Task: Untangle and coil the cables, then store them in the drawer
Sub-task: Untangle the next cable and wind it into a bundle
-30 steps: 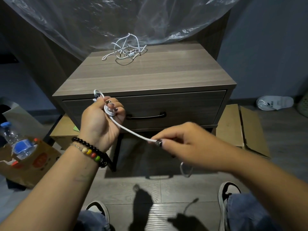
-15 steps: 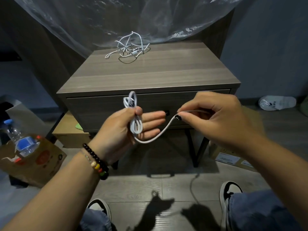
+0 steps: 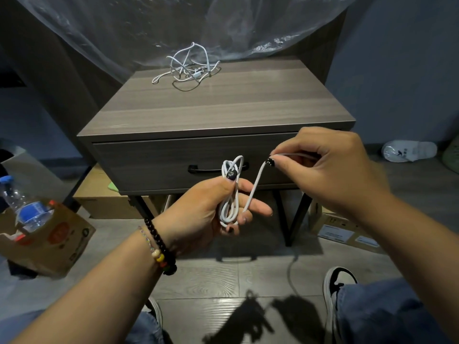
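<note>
So that the loops cannot spring apart, the left hand (image 3: 206, 214) pins the thin white charging cable (image 3: 232, 194) under its thumb, while the right hand (image 3: 330, 170) pinches the free run, probably feeding another turn. A tangled white cable heap (image 3: 188, 68) waits atop the grey wooden nightstand (image 3: 223, 108), its drawer (image 3: 154, 165) unopened.

Viewpoint: single head-worn camera, above and behind both hands (image 3: 260, 194).
Direction: forward and downward.
Nearness: hands close, mid-frame; table (image 3: 216, 112) just beyond them; floor (image 3: 211, 281) below.

Matt wood-grain nightstand (image 3: 223, 108), probably laminate
</note>
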A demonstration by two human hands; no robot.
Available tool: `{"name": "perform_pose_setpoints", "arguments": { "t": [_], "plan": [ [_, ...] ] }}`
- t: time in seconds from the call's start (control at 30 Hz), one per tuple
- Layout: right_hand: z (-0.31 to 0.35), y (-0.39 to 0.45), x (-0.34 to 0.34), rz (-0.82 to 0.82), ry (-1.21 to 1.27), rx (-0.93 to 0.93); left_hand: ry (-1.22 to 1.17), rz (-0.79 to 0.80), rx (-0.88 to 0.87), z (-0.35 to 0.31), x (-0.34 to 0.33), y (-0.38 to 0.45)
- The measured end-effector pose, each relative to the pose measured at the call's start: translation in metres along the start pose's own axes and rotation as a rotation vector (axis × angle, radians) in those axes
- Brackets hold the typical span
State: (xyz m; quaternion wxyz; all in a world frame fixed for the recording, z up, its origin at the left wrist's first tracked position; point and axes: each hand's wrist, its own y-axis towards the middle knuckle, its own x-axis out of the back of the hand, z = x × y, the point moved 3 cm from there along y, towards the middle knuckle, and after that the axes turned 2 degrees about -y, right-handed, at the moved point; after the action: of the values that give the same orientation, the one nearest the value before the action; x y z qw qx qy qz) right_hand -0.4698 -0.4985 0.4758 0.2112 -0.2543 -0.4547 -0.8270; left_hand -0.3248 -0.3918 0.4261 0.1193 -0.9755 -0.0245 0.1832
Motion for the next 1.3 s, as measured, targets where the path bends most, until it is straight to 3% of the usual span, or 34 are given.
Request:
{"name": "perform_pose_setpoints", "arguments": {
  "t": [0.1,0.3,0.4,0.53,0.63,0.8,0.87,0.93,1.13,1.3],
  "plan": [
    [-0.002,-0.001,-0.002,0.012,-0.024,-0.045,0.033,0.069,-0.014,0.001,-0.003,0.001],
    [-0.001,-0.001,-0.004,0.048,-0.032,-0.121,0.117,0.061,0.036,-0.001,-0.006,0.001],
    [-0.004,0.002,-0.003,0.193,0.055,-0.251,0.159,-0.043,0.005,-0.009,-0.001,0.002],
    [0.002,0.004,0.001,0.438,0.372,-0.398,0.101,-0.143,-0.089,-0.023,0.011,0.0],
    [0.004,0.005,0.008,0.519,0.518,-0.491,0.023,-0.184,-0.166,-0.033,0.021,-0.003],
    [-0.007,0.004,0.014,0.578,0.537,-0.604,0.026,-0.257,-0.213,-0.047,0.04,-0.008],
    [-0.011,0.001,0.009,0.607,0.486,-0.663,0.21,-0.269,-0.189,-0.045,0.041,-0.006],
    [-0.018,0.0,0.007,0.599,0.391,-0.748,0.564,-0.267,-0.175,-0.038,0.043,-0.005],
    [-0.034,-0.002,-0.003,0.517,0.125,-0.853,1.298,-0.06,-0.125,-0.007,0.03,-0.002],
    [-0.026,-0.002,-0.014,0.427,0.005,-0.66,1.489,-0.053,-0.015,0.01,0.021,0.001]
  ]
}}
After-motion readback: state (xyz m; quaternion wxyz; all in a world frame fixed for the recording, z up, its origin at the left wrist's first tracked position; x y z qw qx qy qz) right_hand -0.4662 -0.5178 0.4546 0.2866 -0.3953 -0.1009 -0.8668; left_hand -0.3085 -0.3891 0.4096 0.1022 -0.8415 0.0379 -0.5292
